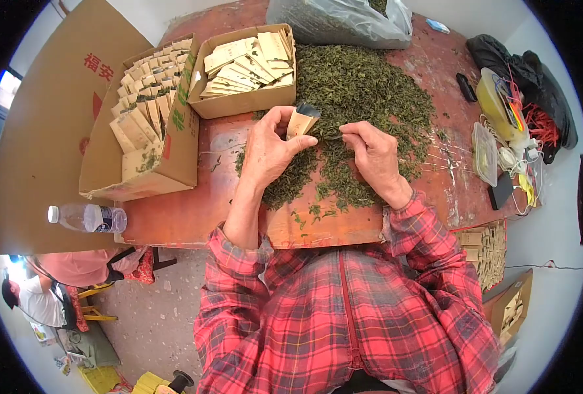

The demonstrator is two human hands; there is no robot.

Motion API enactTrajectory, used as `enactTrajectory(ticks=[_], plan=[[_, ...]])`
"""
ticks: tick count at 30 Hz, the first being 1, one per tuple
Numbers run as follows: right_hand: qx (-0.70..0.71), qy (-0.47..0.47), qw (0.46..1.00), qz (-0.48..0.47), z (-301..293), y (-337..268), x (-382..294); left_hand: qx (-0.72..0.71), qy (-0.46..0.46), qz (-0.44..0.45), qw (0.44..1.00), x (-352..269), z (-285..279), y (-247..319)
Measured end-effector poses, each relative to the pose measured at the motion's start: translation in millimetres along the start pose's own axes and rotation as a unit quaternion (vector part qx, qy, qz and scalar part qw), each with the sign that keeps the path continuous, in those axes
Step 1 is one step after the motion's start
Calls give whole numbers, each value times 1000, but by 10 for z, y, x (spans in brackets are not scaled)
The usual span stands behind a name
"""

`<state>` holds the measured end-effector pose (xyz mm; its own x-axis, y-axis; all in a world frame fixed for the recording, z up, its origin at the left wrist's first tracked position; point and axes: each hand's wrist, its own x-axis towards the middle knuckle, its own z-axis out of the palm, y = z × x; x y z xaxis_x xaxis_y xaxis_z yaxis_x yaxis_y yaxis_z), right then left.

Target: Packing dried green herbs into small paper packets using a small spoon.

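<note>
My left hand (267, 150) holds a small kraft-paper packet (299, 125) upright between thumb and fingers. The packet's mouth gapes, showing a dark lining. To its right, my right hand (374, 155) hovers over or touches a heap of dried green leaves (365, 81), thumb and fingertips drawn together. Whether a pinch of leaf sits between them is too small to tell. Left of my hands, a tall cardboard box (180, 162) holds rows of upright packets with leaf at their tops. Beyond my left hand, a smaller cardboard box (244, 104) contains flat packets lying in loose stacks.
A clear plastic bag (330, 24) stands behind the heap on the red wooden table (173, 221). A plastic bottle (88, 218) lies at the left. Yellow tub (491, 98), clear lid (485, 152) and cables crowd the right. Another person (40, 300) is at lower left.
</note>
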<state>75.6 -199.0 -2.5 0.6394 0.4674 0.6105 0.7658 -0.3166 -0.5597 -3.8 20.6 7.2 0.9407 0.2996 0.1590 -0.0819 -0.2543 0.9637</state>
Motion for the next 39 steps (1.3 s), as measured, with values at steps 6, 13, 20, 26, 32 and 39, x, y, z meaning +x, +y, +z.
enactTrajectory(ticks=[6, 13, 20, 26, 32, 39], plan=[[-2, 21, 1000, -18, -54, 33, 18, -12, -5, -3, 1000, 5, 1, -46], [28, 35, 999, -2, -193, -55, 87, 30, -9, -5, 999, -13, 6, 39], [10, 40, 998, -47, -368, -170, 198, 18, -12, 14, 1000, -12, 29, -57], [12, 14, 999, -48, -509, -305, 316, 31, -15, 14, 999, -22, 40, -11], [-12, -8, 995, -98, -563, -376, 434, 30, -17, 11, 999, -38, 49, 38], [-22, -53, 991, -124, -608, -403, 541, 32, -17, 13, 999, -40, 60, 14]])
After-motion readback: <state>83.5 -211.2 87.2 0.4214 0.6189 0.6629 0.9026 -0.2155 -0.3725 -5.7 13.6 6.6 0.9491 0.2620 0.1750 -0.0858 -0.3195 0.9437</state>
